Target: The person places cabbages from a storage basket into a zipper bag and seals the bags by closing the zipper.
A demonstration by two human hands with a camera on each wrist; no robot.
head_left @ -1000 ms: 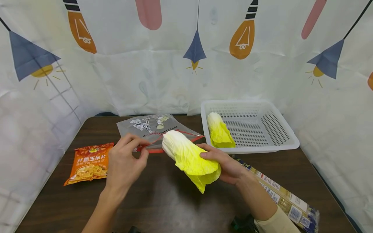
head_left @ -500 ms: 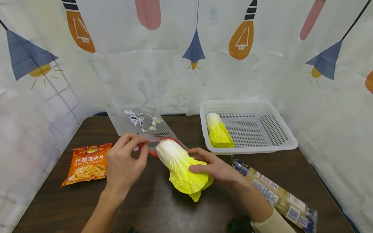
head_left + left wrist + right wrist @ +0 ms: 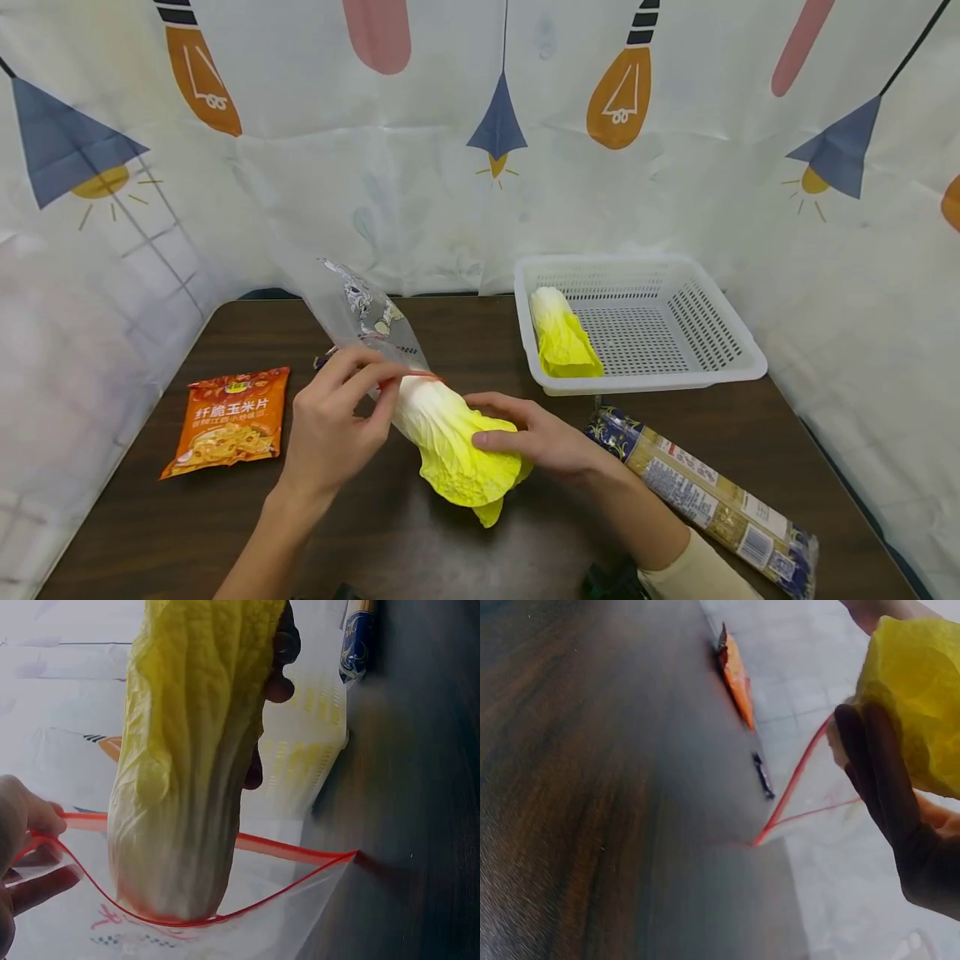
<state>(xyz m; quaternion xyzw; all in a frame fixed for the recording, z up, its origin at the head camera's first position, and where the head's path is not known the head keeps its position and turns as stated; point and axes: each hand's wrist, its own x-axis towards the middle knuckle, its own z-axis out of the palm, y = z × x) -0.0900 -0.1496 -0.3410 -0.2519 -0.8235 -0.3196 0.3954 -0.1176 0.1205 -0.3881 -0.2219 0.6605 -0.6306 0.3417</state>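
The left hand (image 3: 330, 429) pinches the red-edged mouth of a clear plastic bag (image 3: 365, 321) between thumb and fingers, holding it up off the table (image 3: 225, 533). The right hand (image 3: 543, 437) has its fingers curled round the leafy yellow end of a cabbage (image 3: 450, 446), whose white stem end sits just inside the bag's mouth.

From the head view the bag's opening is mostly hidden behind the left hand, so how far the stem has gone in is hard to judge there. The left wrist view settles it: the red rim (image 3: 247, 900) loops round the pale base of the cabbage (image 3: 187, 772), which is only shallowly in. The right wrist view is dim and blurred; it shows dark fingers (image 3: 885, 787) against yellow leaves and a bit of the red rim, little else.

Only the head view shows a second cabbage (image 3: 561, 337) lying in the white basket (image 3: 720, 333), an orange snack packet (image 3: 228, 421) left of the hands, and a long noodle packet (image 3: 705, 496), its far end probably cut off by the frame edge.
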